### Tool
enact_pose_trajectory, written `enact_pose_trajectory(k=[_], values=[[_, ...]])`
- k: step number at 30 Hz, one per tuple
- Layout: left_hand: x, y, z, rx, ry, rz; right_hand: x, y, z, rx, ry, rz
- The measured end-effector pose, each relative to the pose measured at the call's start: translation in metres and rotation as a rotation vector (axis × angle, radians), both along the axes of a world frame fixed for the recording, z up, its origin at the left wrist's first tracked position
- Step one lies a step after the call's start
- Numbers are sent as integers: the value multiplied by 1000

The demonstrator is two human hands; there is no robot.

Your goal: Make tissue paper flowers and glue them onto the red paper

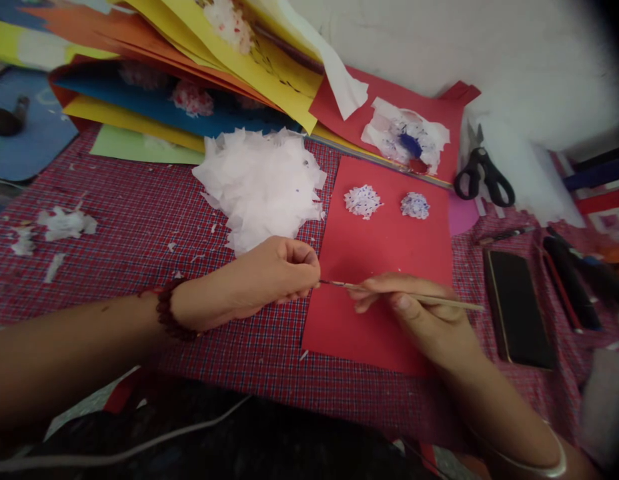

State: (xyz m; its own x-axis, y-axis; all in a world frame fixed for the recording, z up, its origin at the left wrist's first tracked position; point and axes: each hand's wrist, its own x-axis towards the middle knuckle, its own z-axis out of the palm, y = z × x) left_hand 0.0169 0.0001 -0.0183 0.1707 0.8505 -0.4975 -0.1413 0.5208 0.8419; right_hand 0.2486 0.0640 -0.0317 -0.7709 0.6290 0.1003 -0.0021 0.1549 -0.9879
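Observation:
Between the fingers of my right hand (419,313) is a thin paintbrush (442,302), its dark tip pointing left. My left hand (284,270) is closed in a pinch at the brush's tip; what its fingertips hold, if anything, is hidden. Both hands are over the left part and edge of a red paper sheet (384,260). Two blue-speckled white tissue tufts, a left tuft (363,201) and a right tuft (415,205), sit near the sheet's top. Just beyond my left hand lies a heap of white tissue pieces (262,183).
Behind the sheet, a paint-stained tissue (409,137) carries a blue blob. Black-handled scissors (482,170), a phone (519,307) and pens (572,283) lie on the right. Coloured papers (189,40) are stacked at the back left. Tissue scraps (67,222) dot the checked cloth (124,247).

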Motion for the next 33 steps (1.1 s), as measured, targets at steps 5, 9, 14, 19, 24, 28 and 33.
enact_pose_trajectory(k=[5, 9, 14, 19, 24, 28, 33], values=[[-1, 1, 2, -17, 48, -38, 1, 1, 2, 11, -4, 2], [-3, 1, 5, 22, 66, -89, 1, 0, 6, 70, -7, 14], [-4, 1, 10, 59, 215, -162, -1, -1, 10, 199, 0, 56], [-5, 0, 10, 69, 273, -186, 0, -2, 10, 274, 0, 56], [-6, -2, 6, 43, 283, -184, 3, -2, 9, 242, -30, 45], [-7, -3, 3, 8, 268, -175, 3, -1, 8, 224, -37, 53], [-8, -1, 5, 0, 275, -182, 3, -1, 7, 213, -32, 52]])
